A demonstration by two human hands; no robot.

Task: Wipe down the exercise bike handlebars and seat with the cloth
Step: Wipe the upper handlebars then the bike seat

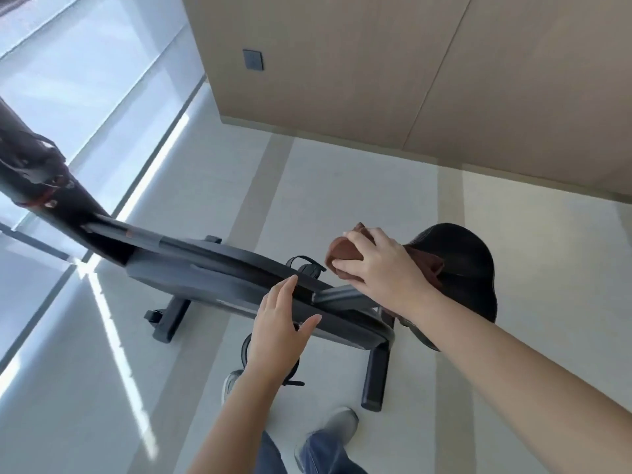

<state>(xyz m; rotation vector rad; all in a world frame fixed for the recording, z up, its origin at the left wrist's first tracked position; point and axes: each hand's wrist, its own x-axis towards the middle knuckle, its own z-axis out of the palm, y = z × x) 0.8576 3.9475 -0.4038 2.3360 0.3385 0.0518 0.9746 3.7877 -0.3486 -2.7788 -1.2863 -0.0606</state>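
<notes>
A black exercise bike [212, 268] stands on the pale floor below me, its frame running from upper left to lower right. Its black seat [468, 268] sits at the right. My right hand [383, 268] grips a brown cloth [345, 249] and holds it against the front end of the seat. My left hand [280, 330] hovers with straight, spread fingers over the frame, holding nothing. The handlebar stem [37, 169] rises at the far left; the handlebars themselves are mostly out of frame.
A wood-panelled wall [376, 80] with a grey switch plate [253, 59] stands behind the bike. A large window [68, 80] runs along the left. The bike's floor stabilisers [376, 381] and pedals sit near my feet [342, 422].
</notes>
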